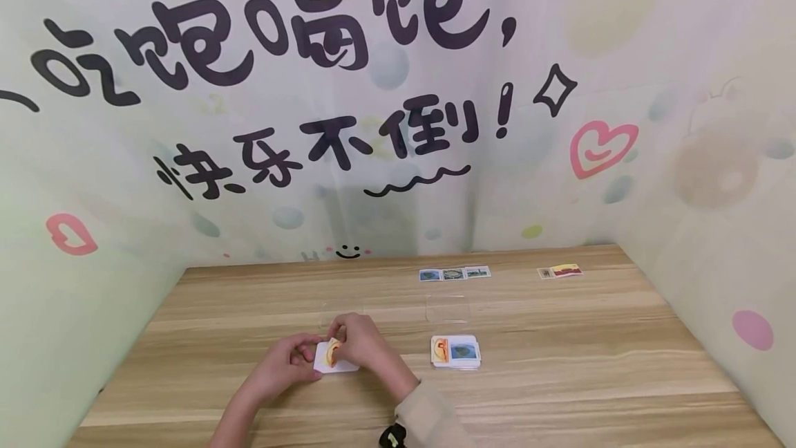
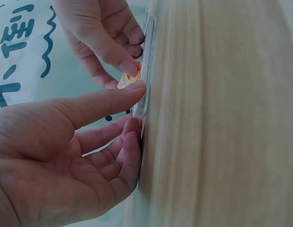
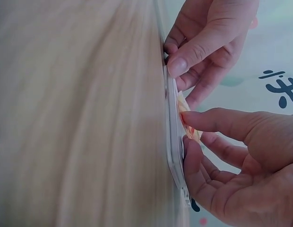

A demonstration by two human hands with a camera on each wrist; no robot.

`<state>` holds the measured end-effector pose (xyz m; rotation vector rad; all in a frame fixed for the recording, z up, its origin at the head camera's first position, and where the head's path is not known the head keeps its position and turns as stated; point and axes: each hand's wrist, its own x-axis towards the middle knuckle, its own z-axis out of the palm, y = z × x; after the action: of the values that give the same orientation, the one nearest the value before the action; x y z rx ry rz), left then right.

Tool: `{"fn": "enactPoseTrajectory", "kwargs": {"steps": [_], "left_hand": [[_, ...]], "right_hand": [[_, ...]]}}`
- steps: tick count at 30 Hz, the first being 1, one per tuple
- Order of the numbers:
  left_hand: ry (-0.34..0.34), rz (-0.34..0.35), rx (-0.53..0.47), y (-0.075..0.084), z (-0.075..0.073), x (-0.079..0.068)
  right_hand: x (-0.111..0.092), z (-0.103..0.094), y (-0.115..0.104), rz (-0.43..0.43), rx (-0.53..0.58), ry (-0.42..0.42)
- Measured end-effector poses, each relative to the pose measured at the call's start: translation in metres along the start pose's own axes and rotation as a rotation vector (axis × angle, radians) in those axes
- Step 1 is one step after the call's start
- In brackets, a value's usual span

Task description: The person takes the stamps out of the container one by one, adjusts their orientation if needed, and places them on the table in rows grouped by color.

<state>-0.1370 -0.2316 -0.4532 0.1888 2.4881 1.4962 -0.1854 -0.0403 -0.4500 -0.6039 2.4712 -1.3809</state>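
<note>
On the wooden table, a thin stack of white, round-cornered cards (image 1: 343,367) lies between the two hands. The left hand (image 1: 289,365) grips its left end, its thumb (image 2: 132,86) on the upper face and fingers at the edge. An orange and yellow stamp-like paper piece (image 3: 191,132) stands slightly tilted off the top card. Thumb and index finger of the right hand (image 1: 359,343) pinch this piece, the other fingers curling close to the card edge. From the head view, the right hand covers part of the piece and the stack's right side.
A second white card stack (image 1: 456,352) to the right bears an orange and a blue stamp. Behind it lies a clear plastic sheet (image 1: 448,309). Farther back are a row of three stamps (image 1: 455,274) and a red-yellow stamp (image 1: 567,270) beside a smaller one. A printed curtain (image 1: 398,220) borders the table.
</note>
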Motion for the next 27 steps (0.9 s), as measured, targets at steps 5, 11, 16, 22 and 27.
{"fn": "enactPoseTrajectory", "kwargs": {"steps": [5,11,16,22,27], "left_hand": [[0.003,-0.015,0.002,0.0006,0.0002,0.0007],[-0.003,-0.001,-0.004,0.0001,-0.0002,0.0009],[-0.002,-0.002,-0.011,-0.0016,-0.0002,0.0013],[-0.002,0.005,-0.006,-0.0030,0.0000,0.0017],[-0.001,0.005,-0.003,-0.0031,0.0001,0.0016]], "right_hand": [[0.0002,-0.0024,0.0008,0.004,0.021,0.005],[0.0010,-0.0042,0.0014,0.030,0.046,-0.013],[0.0013,-0.0054,0.0009,0.062,0.053,-0.017],[0.0013,-0.0068,0.0013,0.068,0.056,-0.011],[0.0004,-0.0088,0.0012,0.045,0.031,0.002]]}}
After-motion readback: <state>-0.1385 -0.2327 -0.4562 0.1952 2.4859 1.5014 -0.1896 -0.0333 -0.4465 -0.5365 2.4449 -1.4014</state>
